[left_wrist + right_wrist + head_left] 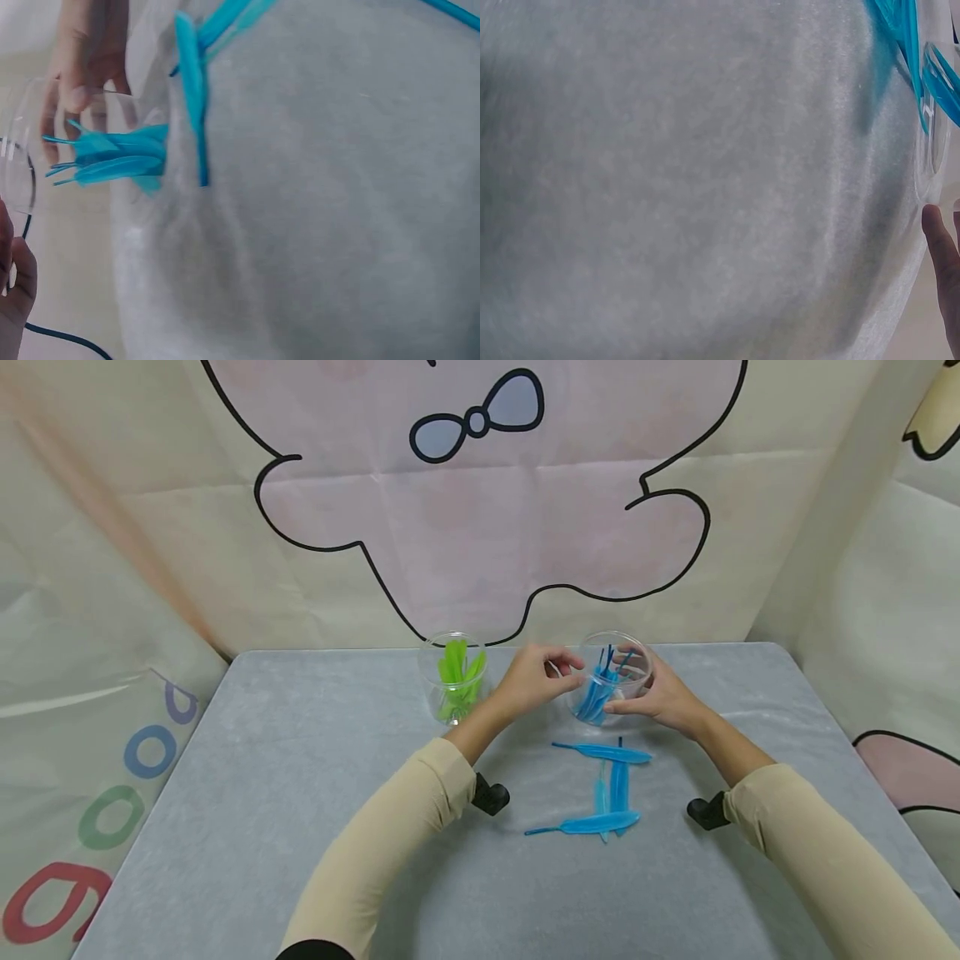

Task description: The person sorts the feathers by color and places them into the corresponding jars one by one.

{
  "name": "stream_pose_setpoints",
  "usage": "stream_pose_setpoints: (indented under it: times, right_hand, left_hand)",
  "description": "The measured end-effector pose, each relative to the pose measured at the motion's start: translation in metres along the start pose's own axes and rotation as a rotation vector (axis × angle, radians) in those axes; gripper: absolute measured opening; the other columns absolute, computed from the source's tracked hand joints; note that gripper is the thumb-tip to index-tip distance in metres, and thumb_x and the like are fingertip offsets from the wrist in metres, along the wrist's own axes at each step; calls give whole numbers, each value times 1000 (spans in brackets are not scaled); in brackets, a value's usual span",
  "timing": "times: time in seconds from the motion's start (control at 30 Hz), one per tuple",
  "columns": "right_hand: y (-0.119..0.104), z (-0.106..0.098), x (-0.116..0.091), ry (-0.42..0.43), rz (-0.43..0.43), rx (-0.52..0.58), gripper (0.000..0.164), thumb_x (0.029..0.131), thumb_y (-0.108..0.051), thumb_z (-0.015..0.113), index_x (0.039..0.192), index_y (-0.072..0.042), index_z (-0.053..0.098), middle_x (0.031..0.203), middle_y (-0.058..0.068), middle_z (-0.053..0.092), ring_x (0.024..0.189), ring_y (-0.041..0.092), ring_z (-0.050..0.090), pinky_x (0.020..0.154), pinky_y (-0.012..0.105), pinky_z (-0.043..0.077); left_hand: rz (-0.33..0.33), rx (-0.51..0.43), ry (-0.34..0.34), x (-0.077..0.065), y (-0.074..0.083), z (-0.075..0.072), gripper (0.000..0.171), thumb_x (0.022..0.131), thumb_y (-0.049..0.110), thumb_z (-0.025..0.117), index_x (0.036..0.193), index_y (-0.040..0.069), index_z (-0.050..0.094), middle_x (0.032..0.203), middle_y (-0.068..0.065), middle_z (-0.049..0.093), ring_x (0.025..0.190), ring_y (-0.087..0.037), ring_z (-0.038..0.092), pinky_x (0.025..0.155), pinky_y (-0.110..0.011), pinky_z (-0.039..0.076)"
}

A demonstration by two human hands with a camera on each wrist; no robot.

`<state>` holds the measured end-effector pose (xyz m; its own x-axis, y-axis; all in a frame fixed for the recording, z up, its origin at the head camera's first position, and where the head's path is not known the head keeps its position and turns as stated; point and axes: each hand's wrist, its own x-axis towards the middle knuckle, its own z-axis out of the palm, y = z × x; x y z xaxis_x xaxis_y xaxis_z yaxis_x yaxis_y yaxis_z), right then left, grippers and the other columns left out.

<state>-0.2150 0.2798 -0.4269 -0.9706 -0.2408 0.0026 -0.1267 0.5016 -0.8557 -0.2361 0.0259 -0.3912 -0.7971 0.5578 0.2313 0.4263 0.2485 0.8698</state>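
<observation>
My right hand (663, 700) grips a clear plastic cup (588, 647), its thumb on the near side and fingers round the far side. Inside stand several blue feathers (596, 693), quills up. Just left of that cup's rim is my left hand (536, 681), fingers loosely bent, with nothing visible in it. In the left wrist view only part of the left hand (16, 292) shows at the edge. On the table in front of the cup lie blue feathers: one across the top (607, 752), one across the bottom (600, 823), and upright ones (619, 785) between them.
A second clear cup (431, 693) holding several green feathers (453, 668) stands left of my left hand, near the table's back edge. Grey cloth covers the table (262, 793). A printed curtain (585, 535) hangs right behind it.
</observation>
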Motion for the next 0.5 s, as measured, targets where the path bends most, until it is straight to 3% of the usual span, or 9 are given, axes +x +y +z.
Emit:
stream_pose_setpoints:
  times: [0.13, 0.33, 0.5]
  right_hand:
    - [0, 0, -1, 2, -9, -10, 84, 81, -11, 84, 146, -9, 32, 147, 16, 42, 131, 38, 46, 89, 34, 50]
    - [0, -1, -1, -4, -10, -13, 85, 82, -11, 83, 148, -9, 30, 150, 16, 40, 134, 37, 43, 91, 39, 49]
    - [1, 0, -1, -3, 6, -12, 84, 82, -10, 82, 149, -10, 30, 150, 13, 40, 136, 35, 42, 89, 31, 49]
  left_hand:
    - [-6, -27, -35, -8, -8, 7, 14, 89, 9, 75, 100, 0, 75, 81, -5, 64, 70, -16, 57, 61, -21, 48]
    - [-21, 5, -197, -15, -19, 19, 20, 89, 8, 76, 105, -2, 74, 85, -5, 66, 72, -17, 60, 65, -19, 49]
    - [-35, 71, -300, -19, -26, 25, 20, 90, 8, 74, 108, -2, 74, 87, -5, 69, 76, -12, 62, 69, -17, 50]
